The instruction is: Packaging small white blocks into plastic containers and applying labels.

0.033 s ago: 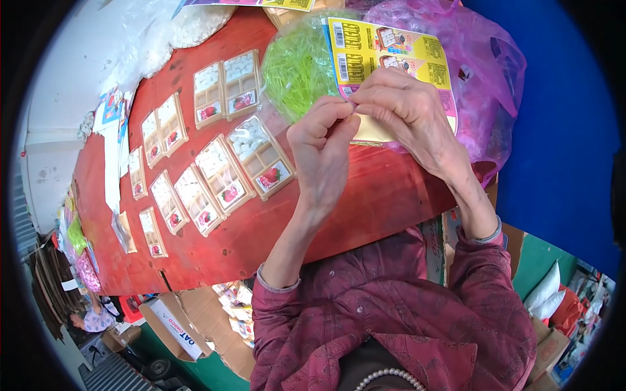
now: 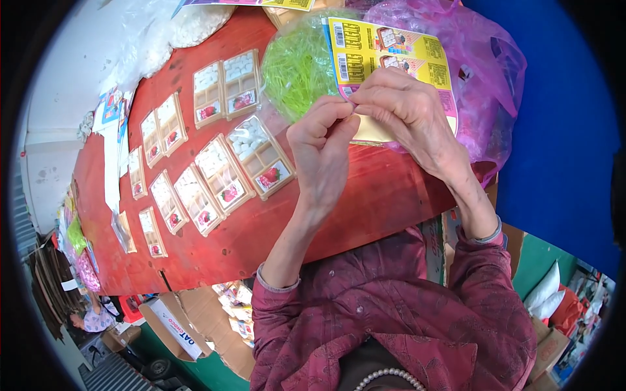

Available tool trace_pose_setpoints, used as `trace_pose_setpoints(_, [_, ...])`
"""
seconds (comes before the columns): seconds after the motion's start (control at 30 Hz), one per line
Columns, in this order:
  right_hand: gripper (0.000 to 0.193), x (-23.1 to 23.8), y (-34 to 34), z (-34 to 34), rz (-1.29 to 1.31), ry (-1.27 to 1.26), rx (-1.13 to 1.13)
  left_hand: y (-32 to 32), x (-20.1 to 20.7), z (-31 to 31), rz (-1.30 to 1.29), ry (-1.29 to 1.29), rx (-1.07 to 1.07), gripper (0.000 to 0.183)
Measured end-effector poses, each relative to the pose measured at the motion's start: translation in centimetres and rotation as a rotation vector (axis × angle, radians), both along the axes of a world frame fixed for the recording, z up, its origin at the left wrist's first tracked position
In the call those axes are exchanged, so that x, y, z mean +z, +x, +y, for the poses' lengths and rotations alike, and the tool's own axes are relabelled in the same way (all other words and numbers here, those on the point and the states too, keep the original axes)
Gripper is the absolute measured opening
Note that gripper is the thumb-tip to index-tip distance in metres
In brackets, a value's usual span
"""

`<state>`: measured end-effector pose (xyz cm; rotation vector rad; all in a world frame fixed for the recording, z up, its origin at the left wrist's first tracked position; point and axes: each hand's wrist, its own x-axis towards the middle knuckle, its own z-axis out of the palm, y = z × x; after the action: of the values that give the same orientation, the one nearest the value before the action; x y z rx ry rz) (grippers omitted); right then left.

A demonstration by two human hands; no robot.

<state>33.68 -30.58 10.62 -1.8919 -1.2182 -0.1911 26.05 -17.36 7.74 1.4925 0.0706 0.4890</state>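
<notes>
My left hand [image 2: 321, 153] and my right hand [image 2: 417, 120] meet fingertip to fingertip, both closed in a pinch. Whatever lies between the fingertips is too small and too hidden to name; a thin pinkish edge shows there. Just behind the fingers lie yellow printed sheets [image 2: 424, 55], partly covered by my right hand. A clear bag of bright green shreds [image 2: 297, 65] is beyond my left hand. Left of that hand, the nearest tray [image 2: 266, 155] is beige and divided, with white pieces in one part and a strawberry picture in another.
More such trays [image 2: 212, 174] stand in rows on the red table [image 2: 261, 238]. A purple plastic bag [image 2: 499, 85] lies at the right, beside a blue surface [image 2: 561, 130]. White material in clear plastic [image 2: 195, 29] sits far left. Below the table is an open cardboard box [image 2: 215, 326].
</notes>
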Motion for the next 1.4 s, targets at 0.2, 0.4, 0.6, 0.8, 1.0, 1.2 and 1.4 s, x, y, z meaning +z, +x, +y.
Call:
trace_pose_setpoints(0.2, [0.015,-0.3,-0.4,0.4,-0.063,-0.048,-0.043,0.0,-0.2,-0.2,0.006,-0.075,0.008,0.007])
trace_pose_setpoints(0.4, [0.015,-1.5,-0.1,0.3,-0.034,-0.005,-0.072,0.0,-0.5,-0.2,0.04,-0.079,-0.007,0.007])
trace_pose_setpoints(0.6, [0.015,-1.1,-0.2,0.1,0.055,0.01,-0.006,-0.1,-0.3,-0.2,0.061,-0.061,0.007,0.006])
trace_pose_setpoints(0.8, [0.015,-1.2,-0.1,0.1,0.05,-0.023,-0.001,-0.1,-1.1,-0.4,0.018,-0.005,0.031,0.006])
trace_pose_setpoints(1.0, [0.014,-0.9,0.2,-0.1,0.147,-0.048,0.037,-0.1,-1.5,-0.4,0.011,-0.036,0.042,0.007])
trace_pose_setpoints(1.2, [0.015,-1.0,-0.4,0.3,0.083,-0.053,-0.02,-0.1,-1.8,-0.3,0.004,-0.025,0.05,0.007])
trace_pose_setpoints(1.4, [0.013,-1.4,-0.3,0.4,0.075,-0.06,-0.024,-0.1,-2.0,-0.4,-0.002,-0.021,0.051,0.007])
